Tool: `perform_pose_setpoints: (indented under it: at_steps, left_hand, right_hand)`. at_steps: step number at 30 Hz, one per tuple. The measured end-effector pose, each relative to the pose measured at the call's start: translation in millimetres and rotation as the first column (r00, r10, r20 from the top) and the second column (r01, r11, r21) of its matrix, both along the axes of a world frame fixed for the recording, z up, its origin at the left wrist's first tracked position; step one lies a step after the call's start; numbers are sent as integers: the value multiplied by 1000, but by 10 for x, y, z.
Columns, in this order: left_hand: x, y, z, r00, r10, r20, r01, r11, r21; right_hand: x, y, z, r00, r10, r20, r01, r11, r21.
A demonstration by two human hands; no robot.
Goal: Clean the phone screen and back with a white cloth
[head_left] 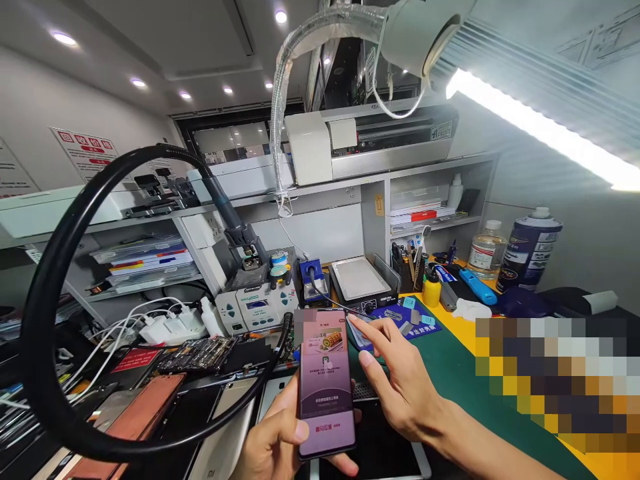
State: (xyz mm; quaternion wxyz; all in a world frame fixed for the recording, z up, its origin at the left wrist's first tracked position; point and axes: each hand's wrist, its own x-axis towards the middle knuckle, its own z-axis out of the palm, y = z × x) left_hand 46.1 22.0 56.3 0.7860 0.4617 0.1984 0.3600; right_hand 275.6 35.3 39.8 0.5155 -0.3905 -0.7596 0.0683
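Observation:
A smartphone (326,387) with a lit pinkish screen is held upright, screen toward me, low in the middle of the view. My left hand (280,433) wraps round it from below, with the thumb lying over its lower left edge. To the right of the phone, my right hand (400,373) hovers with its fingers apart and holds nothing. Its index fingertip is by the screen's upper right corner; whether it touches the glass I cannot tell. Beneath the phone lies a tablet (385,440) with a dark screen and white frame, partly hidden by my hands.
Several phones and phone parts (145,427) lie at the left, under a looping black hose (37,347). A rework station (257,307), a soldering station (314,283) and a heating plate (360,280) stand behind. A green mat (465,413) covers the right. Bottles and a spray can (530,253) stand back right.

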Motion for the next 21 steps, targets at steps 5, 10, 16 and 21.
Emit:
perform_pose_setpoints:
  at_steps: [5,10,16,21]
  left_hand:
    - [22,-24,40,992,81,-93,-83,997,-12]
    - [43,-8,27,981,149,-120,-151,988,-8]
    - [48,22,-19,979,185,-85,-186,982,-13]
    - [48,24,-49,984,168,-64,-169,986,-13]
  right_hand:
    - [-14,-12,-9,999,17,-42,-17,1000,2]
    - [-25,-14,-8,996,62,-58,-60,998,25]
    - [-21,-56,-13,991,132,2,-132,990,56]
    - [-32,-67,-9,987,131,95,-134,991,28]
